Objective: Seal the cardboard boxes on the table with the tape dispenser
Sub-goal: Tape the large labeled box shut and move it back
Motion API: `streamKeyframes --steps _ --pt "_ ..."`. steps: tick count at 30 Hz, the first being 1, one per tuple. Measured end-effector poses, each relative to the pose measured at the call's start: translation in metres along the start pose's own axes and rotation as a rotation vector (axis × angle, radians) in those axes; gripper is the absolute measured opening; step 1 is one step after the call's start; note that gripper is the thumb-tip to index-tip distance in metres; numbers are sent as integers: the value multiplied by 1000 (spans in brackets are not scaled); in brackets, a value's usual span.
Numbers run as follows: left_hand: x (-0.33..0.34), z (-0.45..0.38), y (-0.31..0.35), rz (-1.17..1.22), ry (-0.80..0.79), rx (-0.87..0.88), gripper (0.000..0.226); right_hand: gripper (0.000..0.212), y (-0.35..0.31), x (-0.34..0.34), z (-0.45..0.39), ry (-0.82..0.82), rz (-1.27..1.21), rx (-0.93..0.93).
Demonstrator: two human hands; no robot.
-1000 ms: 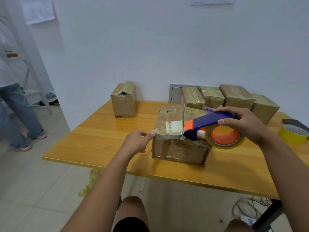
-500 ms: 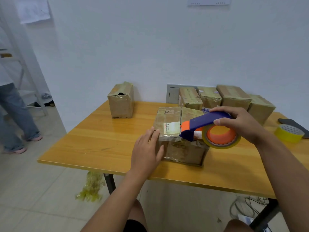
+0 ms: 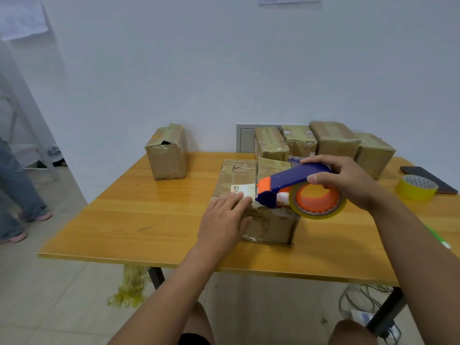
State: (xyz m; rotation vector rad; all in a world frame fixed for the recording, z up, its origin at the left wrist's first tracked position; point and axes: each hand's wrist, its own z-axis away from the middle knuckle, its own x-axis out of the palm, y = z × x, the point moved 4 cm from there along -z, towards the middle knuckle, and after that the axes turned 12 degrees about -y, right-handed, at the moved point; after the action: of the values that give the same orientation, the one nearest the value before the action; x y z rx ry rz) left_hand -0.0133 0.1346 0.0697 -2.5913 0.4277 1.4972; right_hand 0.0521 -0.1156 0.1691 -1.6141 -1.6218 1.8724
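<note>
A taped brown cardboard box (image 3: 271, 225) with a white label sits near the front middle of the wooden table (image 3: 139, 220). My left hand (image 3: 224, 220) lies flat on its near left top corner, fingers spread, holding nothing. My right hand (image 3: 348, 183) grips the blue and orange tape dispenser (image 3: 293, 185), whose orange nose rests on the box top beside the label. Its roll of clear tape (image 3: 318, 200) hangs over the box's right side.
A lone box (image 3: 168, 153) with a torn top stands at the back left. Several taped boxes (image 3: 333, 143) line the back wall. A yellow tape roll (image 3: 417, 186) and a dark phone (image 3: 428, 176) lie at the right. A person's legs (image 3: 15, 190) stand at the far left.
My left hand has moved from the box's left side up onto its top corner and flattened there. The dispenser has stayed on the box top.
</note>
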Motion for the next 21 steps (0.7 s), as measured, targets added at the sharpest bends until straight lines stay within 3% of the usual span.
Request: streamKeyframes --steps 4,10,21 --pt "-2 -4 5 -38 -53 -8 54 59 0 0 -3 -5 -4 16" --pt "-2 -5 3 -61 -109 -8 52 51 -2 -1 0 -4 29 25" --pt "1 -2 2 -110 -69 25 50 49 -3 0 -5 9 22 44"
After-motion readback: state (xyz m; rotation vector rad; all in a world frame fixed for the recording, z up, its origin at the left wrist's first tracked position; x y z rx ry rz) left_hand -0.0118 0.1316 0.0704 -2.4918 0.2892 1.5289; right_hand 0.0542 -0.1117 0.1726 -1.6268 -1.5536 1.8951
